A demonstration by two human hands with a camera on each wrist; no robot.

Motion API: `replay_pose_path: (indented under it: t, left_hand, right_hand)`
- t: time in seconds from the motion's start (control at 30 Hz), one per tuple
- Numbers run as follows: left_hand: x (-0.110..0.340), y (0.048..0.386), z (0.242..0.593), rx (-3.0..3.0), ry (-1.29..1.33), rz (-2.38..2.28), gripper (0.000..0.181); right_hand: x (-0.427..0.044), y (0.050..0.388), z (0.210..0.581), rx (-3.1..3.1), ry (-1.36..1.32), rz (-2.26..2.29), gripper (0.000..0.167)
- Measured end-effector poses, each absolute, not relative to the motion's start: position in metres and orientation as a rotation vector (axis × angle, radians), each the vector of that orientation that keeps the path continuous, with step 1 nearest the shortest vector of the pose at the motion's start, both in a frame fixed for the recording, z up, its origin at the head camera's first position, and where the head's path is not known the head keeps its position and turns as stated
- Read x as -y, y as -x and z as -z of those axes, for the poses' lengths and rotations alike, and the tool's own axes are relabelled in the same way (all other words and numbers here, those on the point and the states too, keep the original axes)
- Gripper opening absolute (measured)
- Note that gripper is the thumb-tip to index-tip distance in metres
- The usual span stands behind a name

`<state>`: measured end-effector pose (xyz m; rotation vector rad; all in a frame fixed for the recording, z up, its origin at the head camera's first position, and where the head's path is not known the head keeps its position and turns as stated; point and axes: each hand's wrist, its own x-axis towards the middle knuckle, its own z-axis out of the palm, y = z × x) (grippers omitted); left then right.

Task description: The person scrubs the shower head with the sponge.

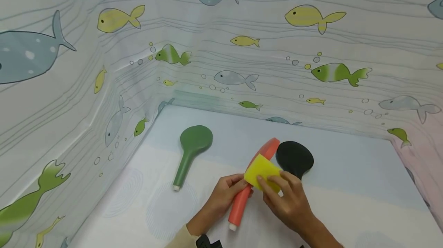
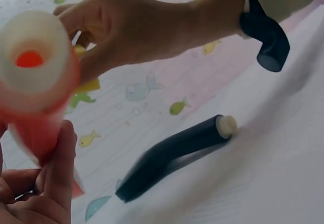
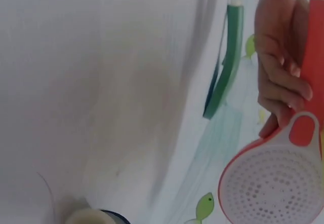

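Observation:
My left hand (image 1: 223,194) grips a coral-red handheld shower head (image 1: 238,205) round its handle. It is tilted, its head up and its white threaded end down. A yellow sponge (image 1: 259,171) lies against the handle just below the head, and my right hand (image 1: 288,202) holds it with fingers spread over its face. In the right wrist view, the shower head's white perforated spray face (image 3: 273,193) shows below my left hand (image 3: 278,62). The left wrist view looks onto the pale threaded end (image 2: 30,77), with my right hand (image 2: 116,26) behind it; the sponge is mostly hidden there.
A green shower head (image 1: 195,140) lies face down on the white table cover (image 1: 166,132) to the left. Beyond my right hand lies a black shower head (image 1: 294,157), its handle partly hidden in the head view. A fish-print curtain (image 1: 221,59) rises behind and at the sides.

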<state>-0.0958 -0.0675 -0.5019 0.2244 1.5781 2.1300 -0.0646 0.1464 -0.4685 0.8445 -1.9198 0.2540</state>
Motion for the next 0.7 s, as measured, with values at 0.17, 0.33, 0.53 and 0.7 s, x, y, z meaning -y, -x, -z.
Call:
replay_pose_path:
  t: [0.17,0.33,0.53,0.7]
  left_hand:
    - [0.069,0.096,0.503,-1.559,-0.235,-2.133,0.045]
    - [0.071,0.096,0.505,-1.548,-0.279,-2.133,0.044]
    - [0.071,0.095,0.507,-1.513,-0.394,-2.156,0.045]
    - [0.073,0.095,0.507,-1.474,-0.49,-2.174,0.048]
  right_hand:
    - [-0.154,0.072,0.457,1.93,-0.764,-0.345,0.033]
    - [-0.165,0.08,0.447,1.943,-0.675,-0.516,0.037]
    - [-0.183,0.085,0.441,2.002,-0.56,-0.794,0.037]
    - [-0.195,0.084,0.431,2.138,-0.41,-1.225,0.037]
